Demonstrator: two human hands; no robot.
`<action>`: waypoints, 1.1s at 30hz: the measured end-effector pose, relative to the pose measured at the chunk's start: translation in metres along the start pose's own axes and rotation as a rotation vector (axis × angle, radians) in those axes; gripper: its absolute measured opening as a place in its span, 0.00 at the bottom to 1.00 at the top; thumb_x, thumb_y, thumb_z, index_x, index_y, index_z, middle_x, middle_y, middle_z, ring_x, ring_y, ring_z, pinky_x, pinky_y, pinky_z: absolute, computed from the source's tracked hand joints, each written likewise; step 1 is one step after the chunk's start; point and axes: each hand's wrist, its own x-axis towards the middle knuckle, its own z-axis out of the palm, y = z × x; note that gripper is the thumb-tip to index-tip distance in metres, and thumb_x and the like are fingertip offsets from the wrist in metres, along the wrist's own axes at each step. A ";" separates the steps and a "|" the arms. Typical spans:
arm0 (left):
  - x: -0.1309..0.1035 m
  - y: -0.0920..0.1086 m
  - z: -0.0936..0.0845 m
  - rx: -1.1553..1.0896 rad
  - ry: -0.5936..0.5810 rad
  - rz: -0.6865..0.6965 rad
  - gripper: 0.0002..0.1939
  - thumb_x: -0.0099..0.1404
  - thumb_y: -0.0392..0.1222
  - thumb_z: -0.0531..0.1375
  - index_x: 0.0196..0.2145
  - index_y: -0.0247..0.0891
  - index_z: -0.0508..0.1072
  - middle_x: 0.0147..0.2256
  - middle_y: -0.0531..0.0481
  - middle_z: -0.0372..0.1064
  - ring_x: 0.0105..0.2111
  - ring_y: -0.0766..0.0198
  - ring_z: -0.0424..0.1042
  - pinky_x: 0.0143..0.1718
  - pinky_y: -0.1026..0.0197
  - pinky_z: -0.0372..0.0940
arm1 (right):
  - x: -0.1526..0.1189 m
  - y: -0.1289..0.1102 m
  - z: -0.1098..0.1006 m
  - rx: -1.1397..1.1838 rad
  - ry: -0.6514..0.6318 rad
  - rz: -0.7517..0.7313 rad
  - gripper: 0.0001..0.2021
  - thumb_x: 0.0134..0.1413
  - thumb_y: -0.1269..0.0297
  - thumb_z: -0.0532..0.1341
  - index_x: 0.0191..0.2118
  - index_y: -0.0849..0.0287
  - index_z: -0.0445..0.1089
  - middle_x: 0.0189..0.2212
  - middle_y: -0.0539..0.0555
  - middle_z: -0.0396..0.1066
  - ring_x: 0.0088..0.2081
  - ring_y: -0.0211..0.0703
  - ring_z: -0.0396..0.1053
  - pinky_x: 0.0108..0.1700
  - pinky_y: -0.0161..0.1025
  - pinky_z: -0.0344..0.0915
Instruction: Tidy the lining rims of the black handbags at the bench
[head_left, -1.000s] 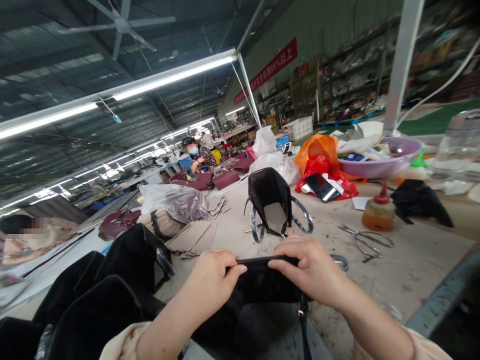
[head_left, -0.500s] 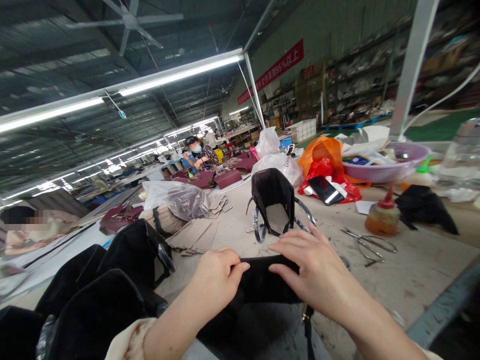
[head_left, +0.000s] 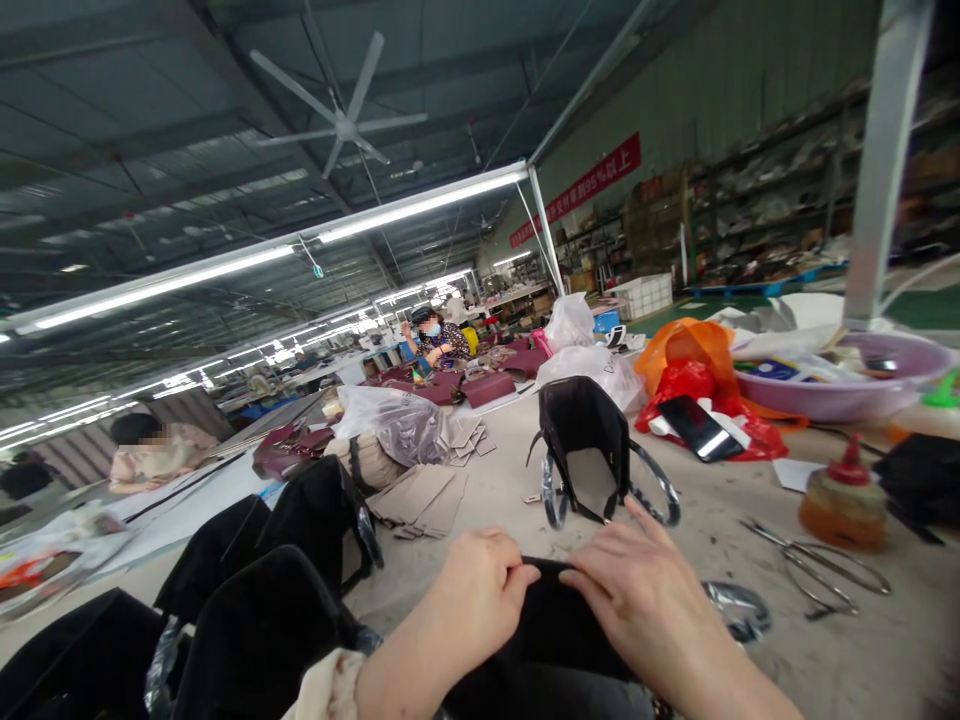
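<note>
A black bag is held low at the front, over the table, and its top edge is pinched by both hands. It seems that the edge is being pressed into shape, though this is only a guess. For the next move, the edge would need to be held straight, with the two pinches matched.

By the left hand, the edge is gripped between the thumb and curled fingers, so this hand is almost closed. By the right hand, the edge is pinched as well, but the hand is more spread out, and one finger is lifted. A small gap is left between the two thumbs. The fingertips behind the edge are hidden, so how hard they are pressed cannot be told.

On the left, dark bags are bunched close together. On the right, scissors are laid near a bottle with a red top. Just past the hands, an upright bag is set on the table, with its handles wrapped in clear plastic. Farther off, a phone is rested on a red bag, near a purple bowl. Far back, a person in a mask can be seen.
</note>
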 end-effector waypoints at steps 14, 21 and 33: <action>0.000 0.002 -0.001 0.024 0.004 0.022 0.14 0.62 0.40 0.56 0.19 0.36 0.68 0.23 0.51 0.66 0.25 0.66 0.66 0.28 0.63 0.54 | 0.001 -0.011 -0.001 -0.091 0.013 0.018 0.07 0.54 0.69 0.60 0.26 0.54 0.70 0.22 0.47 0.69 0.32 0.42 0.66 0.60 0.58 0.36; -0.001 0.003 -0.001 0.030 0.000 0.009 0.14 0.61 0.38 0.56 0.19 0.36 0.67 0.22 0.52 0.65 0.25 0.66 0.65 0.27 0.63 0.53 | 0.002 -0.023 0.017 -0.113 0.057 -0.006 0.10 0.53 0.71 0.59 0.22 0.55 0.68 0.20 0.47 0.66 0.29 0.41 0.64 0.61 0.53 0.39; -0.005 0.002 0.001 0.037 0.043 0.053 0.14 0.61 0.38 0.56 0.19 0.36 0.68 0.22 0.52 0.66 0.24 0.67 0.65 0.26 0.64 0.54 | 0.002 -0.021 0.016 -0.108 0.055 -0.028 0.07 0.53 0.70 0.60 0.26 0.55 0.69 0.21 0.47 0.67 0.29 0.41 0.64 0.61 0.55 0.39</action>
